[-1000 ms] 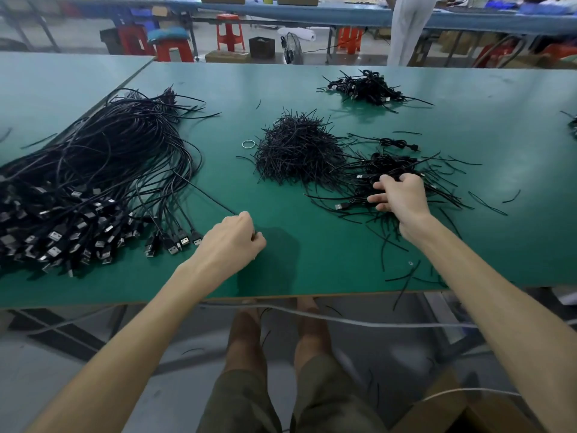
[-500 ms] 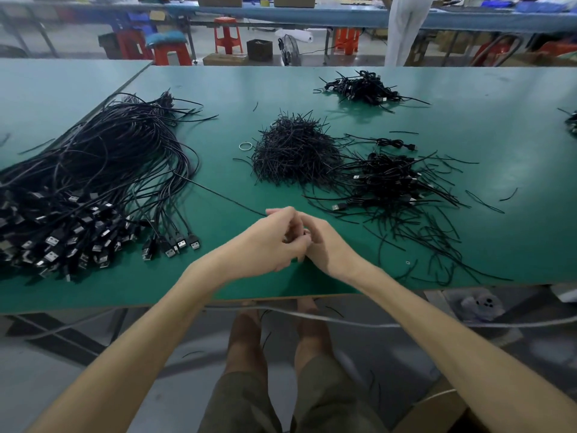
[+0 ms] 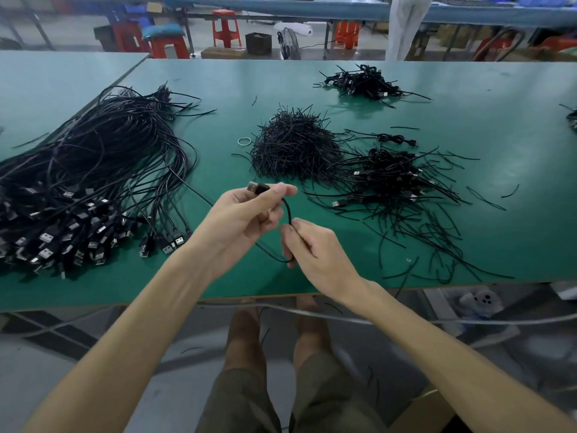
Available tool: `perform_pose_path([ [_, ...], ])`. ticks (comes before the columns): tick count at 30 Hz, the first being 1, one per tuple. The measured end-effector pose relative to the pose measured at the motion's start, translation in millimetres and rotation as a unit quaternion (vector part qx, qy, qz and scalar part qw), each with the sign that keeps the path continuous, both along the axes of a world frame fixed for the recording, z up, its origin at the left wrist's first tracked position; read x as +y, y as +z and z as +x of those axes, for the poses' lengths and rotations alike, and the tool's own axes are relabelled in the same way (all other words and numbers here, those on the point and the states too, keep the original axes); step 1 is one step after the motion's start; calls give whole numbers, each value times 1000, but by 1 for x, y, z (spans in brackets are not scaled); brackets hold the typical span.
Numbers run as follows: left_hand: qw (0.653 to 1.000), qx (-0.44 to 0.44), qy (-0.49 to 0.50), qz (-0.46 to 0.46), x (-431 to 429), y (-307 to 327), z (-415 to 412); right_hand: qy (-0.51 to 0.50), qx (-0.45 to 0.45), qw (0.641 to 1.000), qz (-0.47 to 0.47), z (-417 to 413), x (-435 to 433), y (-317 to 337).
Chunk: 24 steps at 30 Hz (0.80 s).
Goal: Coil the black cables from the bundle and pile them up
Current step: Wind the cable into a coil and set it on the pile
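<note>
Half a second back: both hands together, low near the edge of the table (image 3: 499, 120). Now raised and parted, with one cable (image 3: 288, 214) pulled up from the bundle (image 3: 78, 182) at left. Looks like the start of the first loop. Left hand (image 3: 240, 220) palm-up, thumb and fingers pinching the USB plug (image 3: 254, 188). Right hand (image 3: 315, 248) just below, fingers curled round the cable, slack hanging under it. Coiled pile (image 3: 390, 176) well off to the right.

Black cables (image 3: 93, 170), green table (image 3: 499, 120), red stools (image 3: 226, 28).
</note>
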<state>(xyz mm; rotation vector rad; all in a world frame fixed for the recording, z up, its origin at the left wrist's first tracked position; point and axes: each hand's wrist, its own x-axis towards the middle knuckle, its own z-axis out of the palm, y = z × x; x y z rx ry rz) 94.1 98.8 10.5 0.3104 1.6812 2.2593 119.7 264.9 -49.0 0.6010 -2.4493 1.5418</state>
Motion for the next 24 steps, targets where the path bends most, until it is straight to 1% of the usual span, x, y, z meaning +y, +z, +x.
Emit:
perform_pose_path([
  [2, 1000, -21, -7, 10, 2, -5, 0, -3, 24, 1000, 12, 3, 0, 2],
  [4, 1000, -21, -8, 7, 3, -8, 1, 3, 25, 1000, 13, 5, 1, 2],
  [7, 992, -53, -62, 91, 7, -8, 6, 34, -29, 999, -29, 7, 0, 5],
  [9, 988, -72, -75, 116, 10, -6, 8, 77, -73, 993, -44, 9, 2, 5],
  [11, 987, -68, -75, 125, 11, -3, 9, 98, -101, 990, -7, 8, 8, 4],
  [13, 988, -60, -70, 125, 11, 1, 10, 98, -85, 989, 74, 5, 15, 5],
  [16, 995, -25, -64, 67, 11, 3, 14, 90, -31, 970, 223, 0, 22, 7],
  [20, 996, 26, -90, -3, 7, 6, 20, 82, 35, 948, 304, 2, 23, 11],
  [22, 988, 65, -127, -66, 1, 8, 23, 91, 69, 936, 334, 3, 25, 13],
  [23, 979, 88, -148, -110, -2, 9, 24, 96, 83, 924, 361, 2, 26, 14],
  [24, 967, 112, -168, -158, -5, 10, 26, 102, 102, 904, 402, 2, 27, 14],
])
